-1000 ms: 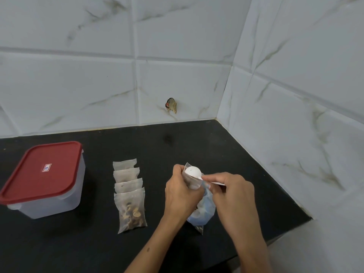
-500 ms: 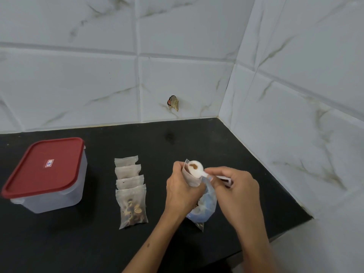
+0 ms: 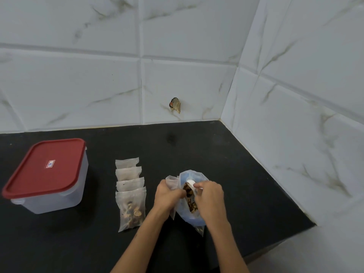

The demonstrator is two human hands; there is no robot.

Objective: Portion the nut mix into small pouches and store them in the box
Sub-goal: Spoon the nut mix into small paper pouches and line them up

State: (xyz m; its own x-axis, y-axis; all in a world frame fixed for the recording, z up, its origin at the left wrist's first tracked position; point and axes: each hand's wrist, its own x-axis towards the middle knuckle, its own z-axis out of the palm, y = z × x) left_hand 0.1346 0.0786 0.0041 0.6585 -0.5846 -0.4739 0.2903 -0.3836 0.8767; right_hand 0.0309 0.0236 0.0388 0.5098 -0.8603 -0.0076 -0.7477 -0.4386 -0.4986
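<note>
The large clear bag of nut mix [image 3: 189, 215] stands open on the black counter, brown nuts showing inside. My left hand [image 3: 167, 196] grips a small empty pouch [image 3: 172, 181] together with the bag's left rim. My right hand [image 3: 209, 196] holds a white scoop [image 3: 190, 182] dipped into the bag's mouth. A row of several small pouches [image 3: 130, 191] lies left of my hands; the nearest one holds nuts. The plastic box [image 3: 47, 177] with a red lid sits shut at far left.
Tiled walls close the counter [image 3: 246, 174] at the back and right, meeting in a corner. A small hole with debris [image 3: 175, 105] marks the back wall. The counter's front edge runs diagonally at lower right.
The scoop, held above the small pouch before, has gone down into the big bag's open mouth. The big bag now stands wider open, nuts visible.
</note>
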